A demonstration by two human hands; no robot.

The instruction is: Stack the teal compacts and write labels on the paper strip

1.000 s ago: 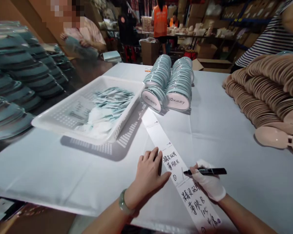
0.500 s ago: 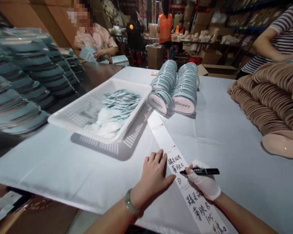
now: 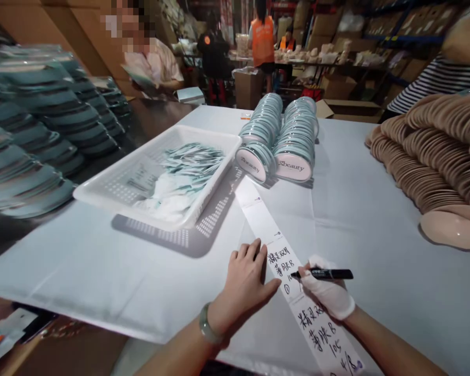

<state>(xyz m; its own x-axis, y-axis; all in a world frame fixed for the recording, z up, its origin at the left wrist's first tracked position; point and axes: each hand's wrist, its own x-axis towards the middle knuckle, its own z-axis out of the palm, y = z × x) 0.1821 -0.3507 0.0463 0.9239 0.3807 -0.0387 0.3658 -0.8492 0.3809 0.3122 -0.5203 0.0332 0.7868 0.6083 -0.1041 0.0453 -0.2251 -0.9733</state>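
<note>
A long white label strip (image 3: pixel 260 213) lies slantwise on the white-covered table, with black handwriting on its nearer labels. My left hand (image 3: pixel 247 279) rests flat at the strip's left edge, fingers spread, a green bangle (image 3: pixel 209 325) on its wrist. In a white glove, my right hand (image 3: pixel 328 292) grips a black marker pen (image 3: pixel 332 274), whose tip touches the strip beside a circled number. Part of the writing on the nearest label is hidden under the gloved hand.
A white plastic basket (image 3: pixel 97 180) of pale-green packets sits left. Two rows of wrapped oval packs (image 3: pixel 293 167) stand beyond the strip. Beige oval pieces (image 3: pixel 419 177) are stacked right, teal-wrapped stacks (image 3: pixel 43 115) far left. One person (image 3: pixel 156 65) handles a packet; another in stripes (image 3: pixel 446 83) stands right.
The marker tip has shifted slightly right, and new strokes show above the circled number. My left hand stays in place. The person at the back left has moved their packet.
</note>
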